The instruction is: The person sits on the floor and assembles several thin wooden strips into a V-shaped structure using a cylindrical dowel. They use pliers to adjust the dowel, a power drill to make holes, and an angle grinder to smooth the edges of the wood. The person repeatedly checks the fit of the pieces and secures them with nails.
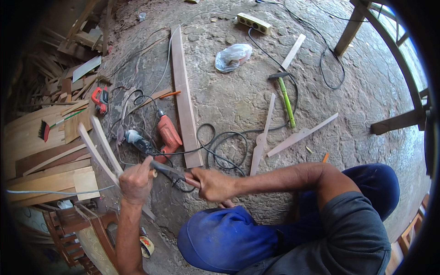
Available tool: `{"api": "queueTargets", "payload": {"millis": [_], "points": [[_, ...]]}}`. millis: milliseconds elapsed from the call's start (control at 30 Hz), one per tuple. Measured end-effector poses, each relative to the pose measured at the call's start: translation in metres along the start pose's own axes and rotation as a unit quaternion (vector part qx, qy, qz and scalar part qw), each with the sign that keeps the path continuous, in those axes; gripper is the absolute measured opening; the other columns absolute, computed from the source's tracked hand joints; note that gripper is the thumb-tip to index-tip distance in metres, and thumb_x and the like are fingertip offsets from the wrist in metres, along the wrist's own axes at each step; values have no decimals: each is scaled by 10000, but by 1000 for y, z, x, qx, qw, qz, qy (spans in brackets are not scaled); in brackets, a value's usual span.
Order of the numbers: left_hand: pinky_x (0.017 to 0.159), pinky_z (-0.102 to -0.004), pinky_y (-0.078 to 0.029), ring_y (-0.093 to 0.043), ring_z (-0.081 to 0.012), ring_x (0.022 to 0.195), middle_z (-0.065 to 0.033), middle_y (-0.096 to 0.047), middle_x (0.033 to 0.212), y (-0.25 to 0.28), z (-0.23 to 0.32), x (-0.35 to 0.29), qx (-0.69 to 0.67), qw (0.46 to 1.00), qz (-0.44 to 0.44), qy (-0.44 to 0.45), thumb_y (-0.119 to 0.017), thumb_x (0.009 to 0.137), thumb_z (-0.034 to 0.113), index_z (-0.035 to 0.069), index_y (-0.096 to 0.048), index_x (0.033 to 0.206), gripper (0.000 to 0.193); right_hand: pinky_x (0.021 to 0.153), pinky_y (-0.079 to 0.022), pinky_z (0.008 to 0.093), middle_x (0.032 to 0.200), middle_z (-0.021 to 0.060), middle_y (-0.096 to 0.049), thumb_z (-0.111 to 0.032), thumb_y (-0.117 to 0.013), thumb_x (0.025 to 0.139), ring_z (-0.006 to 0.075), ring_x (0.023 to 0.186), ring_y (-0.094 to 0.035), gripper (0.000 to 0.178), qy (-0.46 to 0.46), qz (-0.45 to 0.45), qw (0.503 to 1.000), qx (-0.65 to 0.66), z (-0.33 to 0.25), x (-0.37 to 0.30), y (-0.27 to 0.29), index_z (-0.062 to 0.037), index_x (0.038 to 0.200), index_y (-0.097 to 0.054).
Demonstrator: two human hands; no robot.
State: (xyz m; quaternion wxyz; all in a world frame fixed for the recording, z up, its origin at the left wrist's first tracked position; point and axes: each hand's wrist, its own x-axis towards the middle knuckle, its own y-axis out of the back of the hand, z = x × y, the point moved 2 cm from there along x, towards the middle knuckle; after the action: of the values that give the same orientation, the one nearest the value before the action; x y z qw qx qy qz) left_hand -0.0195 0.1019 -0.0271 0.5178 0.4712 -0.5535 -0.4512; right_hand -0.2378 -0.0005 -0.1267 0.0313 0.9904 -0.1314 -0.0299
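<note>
My right hand [213,184] is closed round the wooden handle of a tool with a grey metal blade [168,170]; its exact kind is hard to make out. The blade points left toward my left hand [136,182], which is closed on a short wooden stick [153,174]. Only the stick's pale end shows past my fingers. Just beyond the blade lie a red power drill [169,133] and a teal and black power tool [139,141] on the rough ground. Curved pale wooden strips [104,145] stand beside my left hand. My knees, in blue cloth [224,238], are below my right hand.
A long plank [181,91] lies ahead. Toward the right are a green-handled hammer [286,101], shaped wooden pieces [302,134], and looping black cable [238,133]. A power strip [253,24] and plastic bag [233,57] lie farther off. Boards [50,183] fill the left; a wooden frame [398,121] stands right.
</note>
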Motion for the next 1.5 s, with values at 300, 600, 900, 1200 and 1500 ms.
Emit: {"api": "queueTargets", "payload": {"millis": [300, 600, 900, 1200, 1500], "points": [[818, -330, -566, -745, -179, 904, -139, -785, 962, -16, -8, -107, -244, 892, -62, 376, -698, 986, 191, -18, -755, 1103, 246, 822, -493, 525, 1088, 273, -656, 26, -550, 826, 500, 981, -631, 410, 92, 444, 862, -226, 116, 44, 195, -61, 1227, -542], [646, -342, -610, -772, -229, 774, -102, -782, 900, -6, 25, 8, -123, 988, 68, 59, -730, 950, 193, 66, -767, 1036, 159, 936, -495, 518, 1153, 273, -633, -267, -630, 833, 448, 1115, -625, 553, -218, 390, 857, -255, 178, 69, 180, -27, 1324, -547], [645, -378, -570, -728, -247, 726, -112, -721, 838, -3, 52, 129, -149, 979, 138, 21, -716, 944, 198, 59, -688, 1083, 199, 1136, -437, 502, 1512, 269, -444, -462, -689, 951, 359, 1354, -501, 747, 20, 269, 960, -69, 92, 87, 130, -95, 1546, -429], [966, -485, -520, -606, -328, 1175, -213, -578, 1307, 40, 40, 171, -217, 939, 267, -6, -579, 1010, 545, 35, -498, 1452, 680, 881, -537, 392, 1170, 141, -623, -265, -697, 945, 218, 983, -642, 646, 135, 129, 977, 105, -38, 111, 59, 16, 1462, -430], [869, -363, -556, -668, -199, 975, -127, -692, 1064, 30, 7, 124, -688, 638, 219, 266, -394, 1028, 687, 14, -620, 1175, 725, 959, -523, 440, 1281, 204, -618, -171, -704, 937, 268, 986, -708, 738, 206, 153, 963, 80, -96, 93, 58, -34, 1553, -321]]}}
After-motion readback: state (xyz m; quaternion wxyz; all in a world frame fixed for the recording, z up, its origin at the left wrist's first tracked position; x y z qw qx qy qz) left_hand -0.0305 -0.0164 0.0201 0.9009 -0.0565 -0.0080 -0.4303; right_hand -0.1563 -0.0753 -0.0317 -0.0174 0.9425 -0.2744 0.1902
